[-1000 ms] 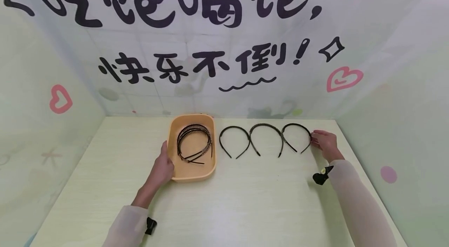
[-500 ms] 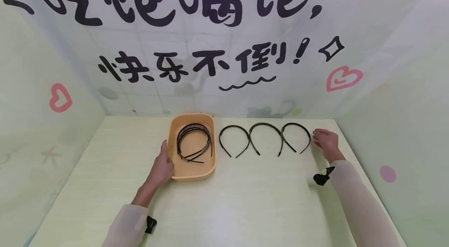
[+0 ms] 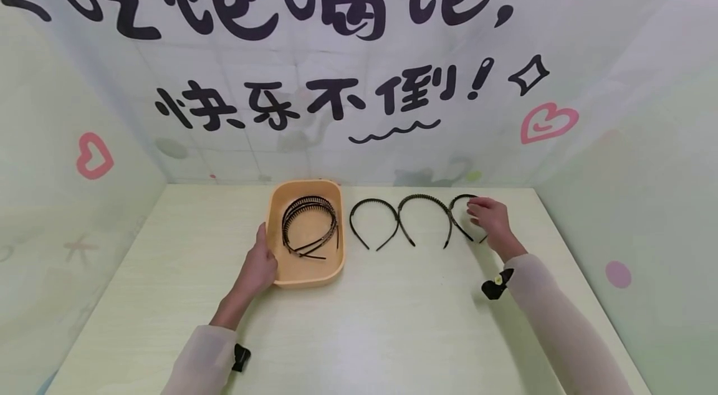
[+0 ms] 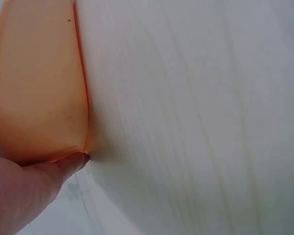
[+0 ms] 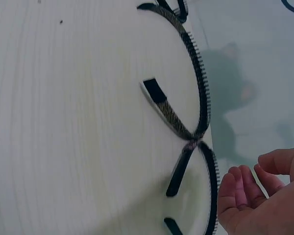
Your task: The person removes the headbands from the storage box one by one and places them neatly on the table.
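My left hand (image 3: 259, 264) holds the left side of an orange plastic basket (image 3: 310, 284); in the left wrist view its fingers grip the basket wall (image 4: 39, 73). Several dark toothed headbands (image 3: 310, 199) lie overlapped inside it. To its right, three more headbands lie in a row on the table: a thin black one (image 3: 374, 200), a wider patterned one (image 3: 424, 197) and a black one (image 3: 461, 230) at the right end. Over that last headband hovers my right hand (image 3: 493, 220), fingers loosely bent with nothing in them, covering part of its arch.
A pale wood-grain table (image 3: 381, 333) is enclosed by a printed back wall (image 3: 314, 158) and two side walls. The headband row lies close to the back wall, with neighbouring bands meeting at their sides.
The right hand has come off the right side of the end headband, then moved left over it. My left hand stays on the basket, and the headbands have not visibly shifted.
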Demonstrator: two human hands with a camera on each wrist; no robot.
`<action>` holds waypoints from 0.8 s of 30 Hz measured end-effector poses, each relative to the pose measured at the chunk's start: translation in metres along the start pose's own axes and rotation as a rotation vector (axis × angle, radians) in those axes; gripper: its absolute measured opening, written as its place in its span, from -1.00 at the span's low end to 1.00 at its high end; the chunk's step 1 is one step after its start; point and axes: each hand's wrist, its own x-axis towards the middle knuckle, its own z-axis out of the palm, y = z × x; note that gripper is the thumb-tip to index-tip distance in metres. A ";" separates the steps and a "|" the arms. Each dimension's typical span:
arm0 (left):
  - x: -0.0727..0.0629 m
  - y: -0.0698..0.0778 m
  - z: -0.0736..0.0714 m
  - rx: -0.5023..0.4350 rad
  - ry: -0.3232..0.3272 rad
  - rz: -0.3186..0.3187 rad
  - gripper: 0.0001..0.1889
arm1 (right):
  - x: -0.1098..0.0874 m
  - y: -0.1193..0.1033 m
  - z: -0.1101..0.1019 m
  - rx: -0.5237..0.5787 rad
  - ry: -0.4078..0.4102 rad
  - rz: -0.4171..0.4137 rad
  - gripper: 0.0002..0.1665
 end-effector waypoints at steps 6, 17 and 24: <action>0.000 -0.001 0.001 -0.012 -0.008 0.001 -0.28 | -0.013 -0.014 0.038 -0.035 -0.139 -0.052 -0.52; -0.002 0.000 -0.001 -0.005 -0.008 -0.003 -0.27 | -0.052 -0.046 0.120 -0.009 -0.490 -0.099 -0.48; -0.002 0.002 0.000 -0.012 -0.008 -0.002 -0.26 | -0.069 -0.065 0.168 -0.005 -0.532 -0.176 -0.54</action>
